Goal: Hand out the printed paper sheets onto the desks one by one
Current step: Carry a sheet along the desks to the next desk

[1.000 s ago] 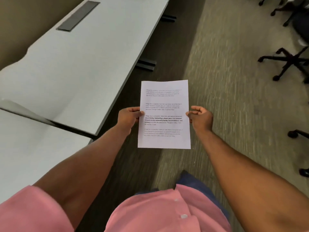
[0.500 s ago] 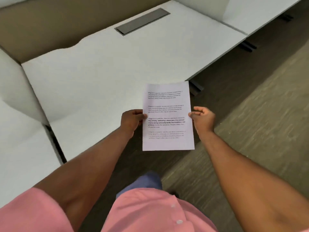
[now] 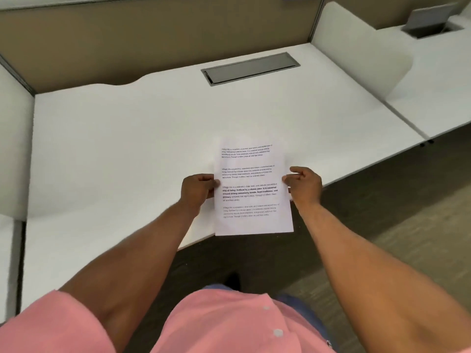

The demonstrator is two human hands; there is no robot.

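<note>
I hold a white printed paper sheet [image 3: 251, 189] with several blocks of text by its two long edges. My left hand [image 3: 197, 191] pinches the left edge and my right hand [image 3: 304, 187] pinches the right edge. The sheet hangs over the front edge of a white desk [image 3: 127, 149]: its upper part is above the desktop, its lower end sticks out over the dark floor. Whether more sheets lie behind the front one I cannot tell.
A grey cable hatch [image 3: 251, 68] is set into the desk's back. A tan partition wall [image 3: 153, 34] stands behind it. White dividers [image 3: 356, 59] separate it from a neighbouring desk [image 3: 438, 80] on the right and another at the left [image 3: 10, 161]. Carpet floor [image 3: 420, 238] lies right.
My view has turned left from the aisle to face the desk squarely. The sheet, still held in both hands, has moved from over the floor to over the desk's front edge.
</note>
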